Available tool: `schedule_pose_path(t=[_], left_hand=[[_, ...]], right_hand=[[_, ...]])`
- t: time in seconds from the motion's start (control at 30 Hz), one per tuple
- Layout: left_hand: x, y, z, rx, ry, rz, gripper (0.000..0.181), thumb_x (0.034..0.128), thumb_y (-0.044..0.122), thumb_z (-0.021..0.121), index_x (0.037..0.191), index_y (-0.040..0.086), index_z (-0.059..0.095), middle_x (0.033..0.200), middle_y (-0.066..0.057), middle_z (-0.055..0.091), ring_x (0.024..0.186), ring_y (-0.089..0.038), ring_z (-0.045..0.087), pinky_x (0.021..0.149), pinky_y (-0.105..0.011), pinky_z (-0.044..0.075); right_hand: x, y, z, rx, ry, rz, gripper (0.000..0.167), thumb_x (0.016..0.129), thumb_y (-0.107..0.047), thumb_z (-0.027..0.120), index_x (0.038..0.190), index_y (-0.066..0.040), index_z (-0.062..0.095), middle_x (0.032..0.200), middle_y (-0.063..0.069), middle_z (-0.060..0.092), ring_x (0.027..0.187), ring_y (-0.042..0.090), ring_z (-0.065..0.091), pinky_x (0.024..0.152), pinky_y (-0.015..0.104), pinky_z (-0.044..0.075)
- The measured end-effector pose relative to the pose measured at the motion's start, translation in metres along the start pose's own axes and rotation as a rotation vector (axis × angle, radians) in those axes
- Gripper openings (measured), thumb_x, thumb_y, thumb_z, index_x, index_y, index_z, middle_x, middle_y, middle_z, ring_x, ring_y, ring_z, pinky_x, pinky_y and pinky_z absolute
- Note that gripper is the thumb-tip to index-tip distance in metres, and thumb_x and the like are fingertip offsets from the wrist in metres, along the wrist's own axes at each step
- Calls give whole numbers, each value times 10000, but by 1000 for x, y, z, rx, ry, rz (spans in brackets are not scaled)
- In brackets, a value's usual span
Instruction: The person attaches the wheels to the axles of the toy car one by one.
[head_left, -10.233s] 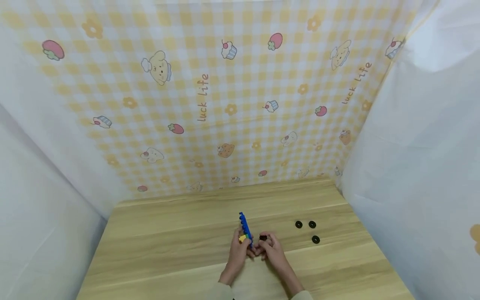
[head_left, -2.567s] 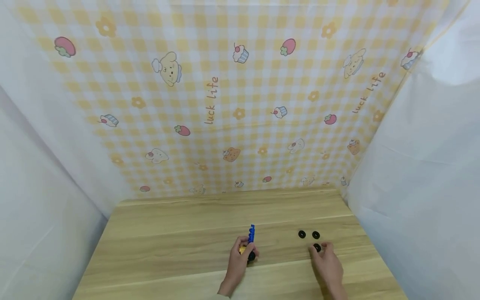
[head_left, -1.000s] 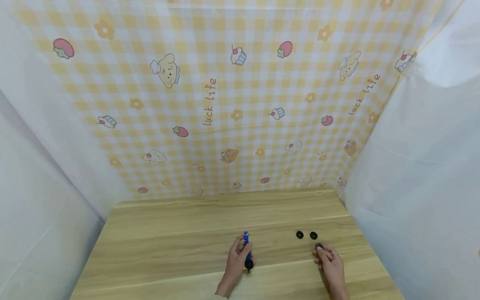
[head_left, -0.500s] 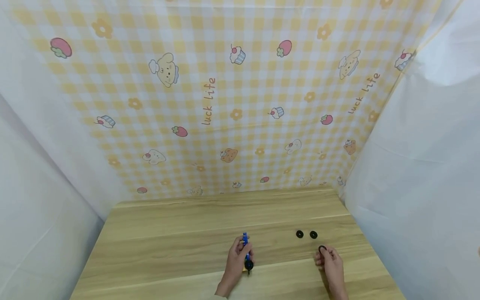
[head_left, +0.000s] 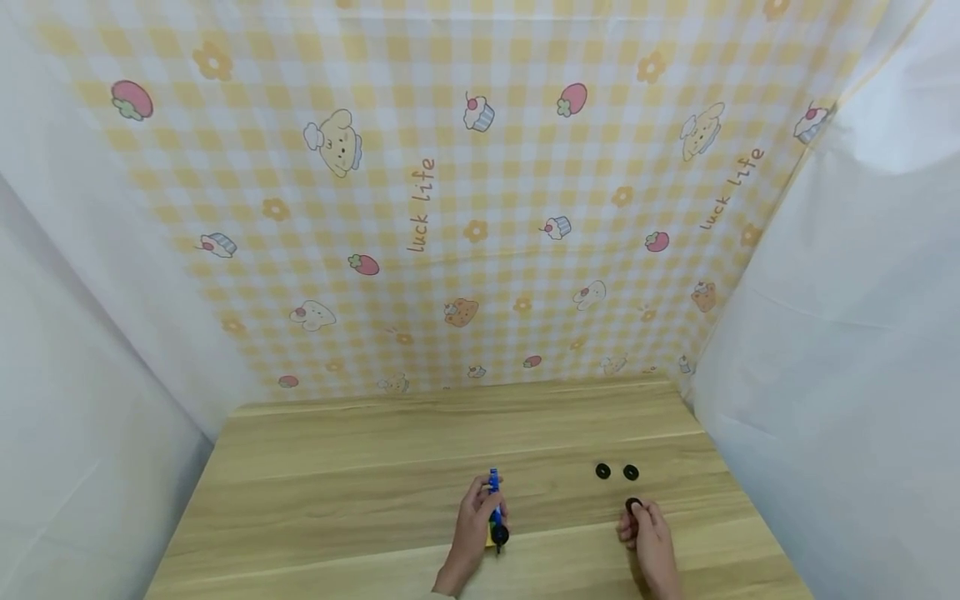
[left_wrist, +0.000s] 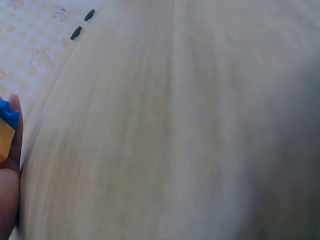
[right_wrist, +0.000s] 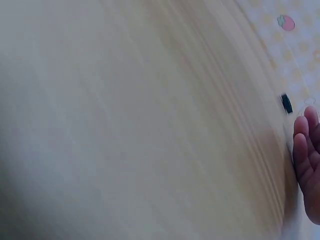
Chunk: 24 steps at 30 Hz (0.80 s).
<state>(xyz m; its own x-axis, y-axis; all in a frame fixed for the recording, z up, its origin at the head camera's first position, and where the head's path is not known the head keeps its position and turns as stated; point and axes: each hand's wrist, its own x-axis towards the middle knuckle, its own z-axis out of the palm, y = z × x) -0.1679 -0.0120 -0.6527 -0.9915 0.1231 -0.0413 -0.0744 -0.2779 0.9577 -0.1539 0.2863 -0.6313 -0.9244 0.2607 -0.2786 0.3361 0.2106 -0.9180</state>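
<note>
In the head view my left hand [head_left: 471,527] grips a long blue toy piece [head_left: 494,482] with a yellow block [head_left: 491,540] at its near end. A black wheel [head_left: 500,534] sits on that near end, with a short dark tip sticking out below it. My right hand [head_left: 653,546] pinches a black ring [head_left: 633,505] between thumb and fingers. The left wrist view catches blue [left_wrist: 9,115] and yellow [left_wrist: 5,140] parts in the left hand [left_wrist: 9,195] at its edge. In the right wrist view the right hand [right_wrist: 307,155] shows partly; its ring is out of sight.
Two more black rings [head_left: 603,471] [head_left: 631,472] lie side by side on the wooden table [head_left: 337,483], just beyond the right hand. A checked cloth [head_left: 420,292] hangs behind the table, and white cloths [head_left: 840,333] hang at both sides.
Compared with the oldest frame, the right hand has gone from beside the left hand to the rings and has taken hold of the nearest one. A wheel now shows on the toy piece.
</note>
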Motion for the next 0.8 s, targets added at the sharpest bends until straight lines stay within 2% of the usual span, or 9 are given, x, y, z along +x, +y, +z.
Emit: schedule_pose_path(t=[0.13,0.27,0.4,0.47,0.57,0.67,0.8], left_hand=[[-1,0,2,23,28,-2,340,1028,119,495,1304,-77,463,884,-219,599,685,-160,596,606,-262,547],[0,-1,8,146,70,-23,313,1019,174,538,1264,-19,516,906,-174,637,728,-147,609,633,-251,525],[4,-2,17,265,111,-53,296,1008,243,563,1225,41,567,905,-111,669,733,-119,607,631,-235,494],[6,-1,21,280,126,-72,301,1002,267,562,1208,47,581,894,-96,675,732,-120,605,632,-239,488],[9,2,23,306,118,-102,330,1003,311,538,1201,51,590,898,-85,673,746,-128,598,648,-259,476],[11,6,21,380,112,-120,382,1017,375,489,1204,63,606,937,-71,661,784,-143,577,666,-279,451],[13,9,15,446,151,-137,445,1036,454,439,1209,88,625,998,-60,649,845,-161,553,697,-296,430]], right_hand=[[-8,-4,27,6,-91,-58,242,1086,-219,368,1107,-8,483,839,59,585,710,142,561,620,273,478],[-9,-10,56,23,-214,-118,257,1064,-250,462,1104,0,508,835,69,577,710,144,566,616,262,489],[-7,-16,78,132,-306,-103,297,1034,-291,532,1082,2,521,830,41,588,696,124,577,596,237,495],[-6,-18,87,207,-323,-75,301,1014,-296,573,1072,-2,541,822,21,598,684,111,586,586,229,498],[-6,-22,101,292,-329,-32,275,990,-292,618,1058,-28,582,820,-6,618,690,95,606,605,225,521],[-6,-24,115,308,-364,-27,293,971,-317,650,1072,-45,616,847,-22,640,719,88,622,636,229,541],[-3,-27,130,279,-458,-87,375,977,-351,635,1136,-11,627,893,-19,672,745,89,644,651,240,557]])
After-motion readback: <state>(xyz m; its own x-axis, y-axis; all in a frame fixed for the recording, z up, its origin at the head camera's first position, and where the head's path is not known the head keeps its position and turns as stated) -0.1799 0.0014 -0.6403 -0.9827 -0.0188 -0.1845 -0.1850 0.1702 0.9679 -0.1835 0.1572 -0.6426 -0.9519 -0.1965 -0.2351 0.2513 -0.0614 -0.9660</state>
